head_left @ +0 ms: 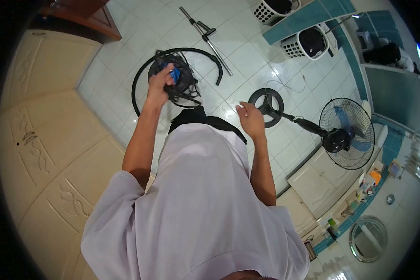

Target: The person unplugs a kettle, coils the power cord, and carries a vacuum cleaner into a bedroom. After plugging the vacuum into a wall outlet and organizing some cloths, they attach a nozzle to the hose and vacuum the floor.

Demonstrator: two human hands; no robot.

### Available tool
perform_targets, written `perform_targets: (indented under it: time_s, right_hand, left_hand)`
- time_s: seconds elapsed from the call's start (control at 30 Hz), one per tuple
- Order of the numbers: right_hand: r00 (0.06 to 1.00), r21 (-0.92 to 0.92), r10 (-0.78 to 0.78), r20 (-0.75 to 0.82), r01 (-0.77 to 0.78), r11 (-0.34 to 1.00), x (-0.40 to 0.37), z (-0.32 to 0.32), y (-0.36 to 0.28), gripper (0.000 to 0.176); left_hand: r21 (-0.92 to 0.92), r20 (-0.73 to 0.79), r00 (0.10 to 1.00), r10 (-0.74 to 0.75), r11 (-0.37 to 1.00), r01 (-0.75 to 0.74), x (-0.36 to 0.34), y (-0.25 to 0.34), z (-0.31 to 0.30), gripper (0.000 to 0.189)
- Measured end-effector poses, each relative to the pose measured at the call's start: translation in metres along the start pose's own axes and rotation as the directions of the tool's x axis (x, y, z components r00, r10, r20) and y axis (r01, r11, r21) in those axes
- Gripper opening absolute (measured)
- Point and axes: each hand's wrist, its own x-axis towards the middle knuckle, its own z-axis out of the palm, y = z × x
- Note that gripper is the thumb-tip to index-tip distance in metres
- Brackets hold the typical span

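Note:
My left hand [160,84] is closed at the top of a dark canister vacuum cleaner [185,79] with a blue part, its fingers curled there; the exact grip is partly hidden. Loops of black cord or straps hang about the vacuum's body. A black hose [134,88] curves around it and over the tiles. My right hand [252,119] hangs at my right side with nothing in it, fingers loosely bent and apart. Nearest to it is the round black base [277,103] of a pedestal fan, apart from the fingers.
A vacuum wand [214,51] lies on the tiled floor ahead. The fan's caged head [345,133] stands to the right, with a thin cord near its base. White laundry baskets [291,48] stand at the far right. Cream cabinets [56,140] line the left.

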Motion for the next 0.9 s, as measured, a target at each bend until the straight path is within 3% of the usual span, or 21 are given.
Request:
perform_targets:
  time_s: [0.03,0.1,0.17,0.23,0.3,0.37,0.43,0.57,0.63,0.67,0.7,0.8,0.87,0.9]
  right_hand:
    - [0.999,-0.144,0.024,0.042,-0.018,0.989,0.002,-0.004,0.015,0.036]
    - [0.999,-0.152,0.049,0.002,-0.048,0.987,0.003,-0.004,0.048,0.036]
    - [0.992,-0.099,0.125,-0.036,-0.128,0.987,0.008,0.01,0.099,0.038]
    - [0.927,0.2,0.352,0.132,-0.373,0.906,0.011,0.023,0.153,0.039]
    - [0.901,0.191,0.404,0.157,-0.429,0.883,0.004,0.033,0.199,0.036]
    - [0.869,0.179,0.454,0.194,-0.487,0.855,-0.004,0.031,0.204,0.033]
    - [0.713,0.295,0.636,0.294,-0.701,0.65,0.0,0.021,0.201,0.029]
    - [0.626,0.253,0.703,0.337,-0.78,0.573,0.049,0.004,0.212,0.027]
    - [0.639,0.062,0.636,0.433,-0.725,0.686,0.101,-0.005,0.233,0.023]
    - [0.697,0.121,0.611,0.374,-0.69,0.713,0.123,-0.012,0.226,0.023]
    - [0.717,0.178,0.547,0.432,-0.663,0.727,0.155,-0.017,0.235,0.024]
    - [0.762,0.181,0.49,0.424,-0.602,0.778,0.261,-0.036,0.218,0.025]
    - [0.83,0.143,0.359,0.428,-0.454,0.879,0.343,-0.032,0.236,0.027]
    - [0.876,0.102,0.169,0.451,-0.239,0.966,0.387,-0.029,0.257,0.03]
  left_hand:
    - [0.086,-0.071,0.994,0.081,0.993,-0.075,-0.001,0.013,-0.005,0.023]
    - [0.19,-0.148,0.956,0.255,0.956,-0.225,0.003,0.036,-0.017,0.024]
    - [0.317,-0.253,0.9,0.355,0.909,-0.269,0.009,0.058,-0.027,0.019]
    - [0.452,-0.308,0.834,0.457,0.842,-0.295,0.008,0.083,-0.026,0.018]
    - [0.521,-0.289,0.835,0.468,0.809,-0.273,0.016,0.098,-0.043,0.017]
    - [0.593,-0.277,0.836,0.474,0.769,-0.239,0.021,0.101,-0.056,0.017]
    - [0.624,-0.317,0.808,0.497,0.75,-0.217,0.025,0.098,-0.06,0.019]
    - [0.611,-0.417,0.79,0.45,0.782,-0.124,0.04,0.066,-0.068,0.016]
    - [0.619,-0.451,0.781,0.432,0.782,-0.075,0.057,0.037,-0.083,0.015]
    - [0.563,-0.499,0.764,0.41,0.823,-0.074,0.061,0.023,-0.084,0.014]
    - [0.505,-0.546,0.742,0.388,0.86,-0.079,0.064,0.01,-0.084,0.014]
    - [0.463,-0.633,0.665,0.398,0.882,-0.087,0.067,-0.018,-0.082,0.013]
    - [0.555,-0.68,0.573,0.456,0.832,-0.003,0.063,-0.027,-0.07,0.013]
    - [0.549,-0.7,0.557,0.446,0.836,0.021,0.065,-0.03,-0.066,0.013]
